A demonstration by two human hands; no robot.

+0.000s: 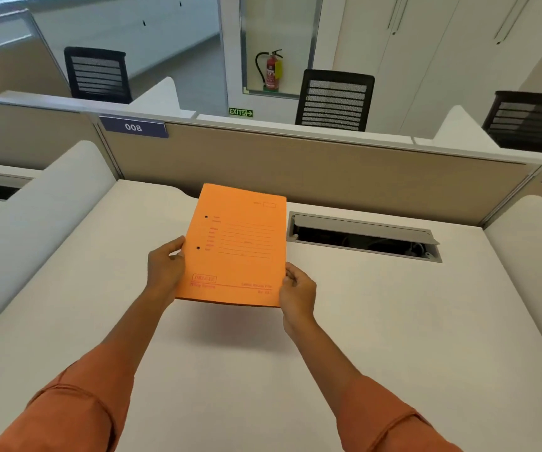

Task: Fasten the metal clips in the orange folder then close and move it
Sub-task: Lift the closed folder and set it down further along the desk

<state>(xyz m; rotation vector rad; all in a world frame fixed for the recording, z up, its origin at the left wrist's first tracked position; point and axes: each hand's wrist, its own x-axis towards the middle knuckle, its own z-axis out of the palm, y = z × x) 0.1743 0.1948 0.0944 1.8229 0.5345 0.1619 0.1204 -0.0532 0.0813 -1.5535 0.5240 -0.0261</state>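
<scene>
Closed flat orange card folder (235, 246) with red printed lines and two punch holes near its spine, held at centre frame clear of the white desk top (230, 370), its shadow below the near edge. Left hand (165, 269) pinches the spine edge and right hand (297, 290) pinches the lower right corner, both grasping the cover, a two-point hold that likely keeps the limp card level and shut. Metal clips hidden inside; judged fastened, with the moving step under way, the open grey cable hatch (364, 238) right of it best avoided.

Bright even light; soft shadows; wide-angle edge distortion.
</scene>
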